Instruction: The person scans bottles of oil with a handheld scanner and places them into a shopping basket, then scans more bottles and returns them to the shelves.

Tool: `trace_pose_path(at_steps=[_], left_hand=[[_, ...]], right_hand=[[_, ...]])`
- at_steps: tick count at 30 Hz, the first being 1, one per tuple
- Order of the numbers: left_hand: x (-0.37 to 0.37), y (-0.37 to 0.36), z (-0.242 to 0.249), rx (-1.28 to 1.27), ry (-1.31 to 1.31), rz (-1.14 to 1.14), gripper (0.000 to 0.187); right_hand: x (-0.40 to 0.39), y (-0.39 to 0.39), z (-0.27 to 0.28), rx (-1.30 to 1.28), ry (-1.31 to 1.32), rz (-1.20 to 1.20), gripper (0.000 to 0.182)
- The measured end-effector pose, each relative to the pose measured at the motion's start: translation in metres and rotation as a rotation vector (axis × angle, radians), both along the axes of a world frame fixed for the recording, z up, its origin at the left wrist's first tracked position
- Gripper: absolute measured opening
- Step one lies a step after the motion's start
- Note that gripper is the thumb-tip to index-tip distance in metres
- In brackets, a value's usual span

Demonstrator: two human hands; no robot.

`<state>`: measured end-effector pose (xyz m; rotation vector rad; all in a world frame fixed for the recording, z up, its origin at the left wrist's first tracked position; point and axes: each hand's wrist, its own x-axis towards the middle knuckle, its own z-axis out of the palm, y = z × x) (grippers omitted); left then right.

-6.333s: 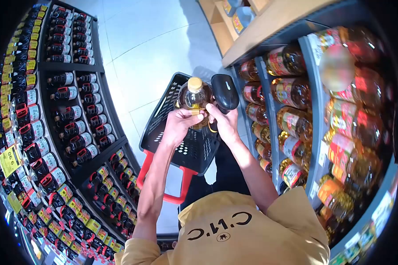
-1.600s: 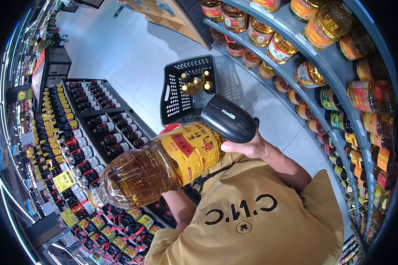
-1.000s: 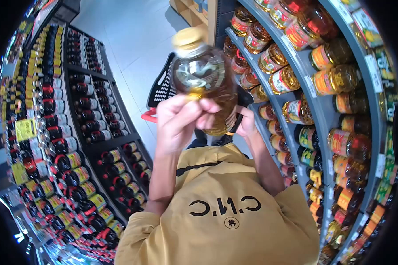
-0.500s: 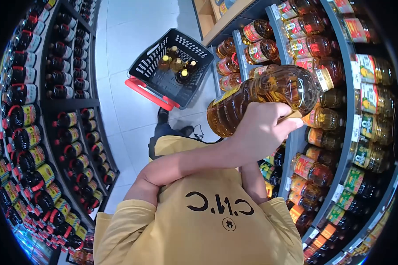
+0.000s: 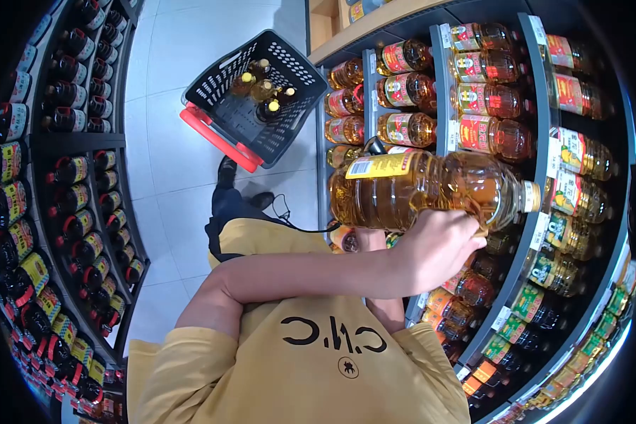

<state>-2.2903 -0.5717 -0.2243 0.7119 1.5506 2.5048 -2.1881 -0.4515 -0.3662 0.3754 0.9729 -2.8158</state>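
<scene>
My left hand [image 5: 441, 247] is closed round the handle of a large bottle of golden oil [image 5: 395, 191]. The bottle lies nearly level, with its yellow label facing up and its pale cap pointing right. My left forearm crosses in front of my yellow shirt. Below the bottle's left part, my right wrist shows; the bottle and my left arm hide the right hand's fingers. A small dark object [image 5: 374, 145] shows just above the bottle; what it is I cannot make out.
A black basket [image 5: 296, 116] with a red handle [image 5: 219, 140] stands on the tiled floor, holding several bottles with yellow caps. Shelves of oil bottles [image 5: 494, 138] run along the right. Racks of dark bottles [image 5: 70, 169] line the left. My feet are below the basket.
The held bottle has turned from a slant to nearly level, and its label now faces up more fully. My left hand has moved lower. The basket appears further left and higher as the view shifted.
</scene>
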Motion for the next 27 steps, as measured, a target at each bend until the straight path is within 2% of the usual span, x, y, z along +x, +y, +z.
trace_pose_path(at_steps=[14,23,27], left_hand=[[0.019,0.011,-0.002,-0.071,0.168,-0.157,0.021],[0.002,0.006,0.004,-0.009,0.14,-0.142,0.015],[0.004,0.01,0.003,-0.048,0.147,-0.077,0.019]], right_hand=[[0.0,0.001,0.013,0.013,-0.029,-0.048,0.05],[0.002,0.0,0.012,0.019,-0.065,-0.067,0.05],[-0.002,0.0,0.011,0.019,-0.084,-0.056,0.051]])
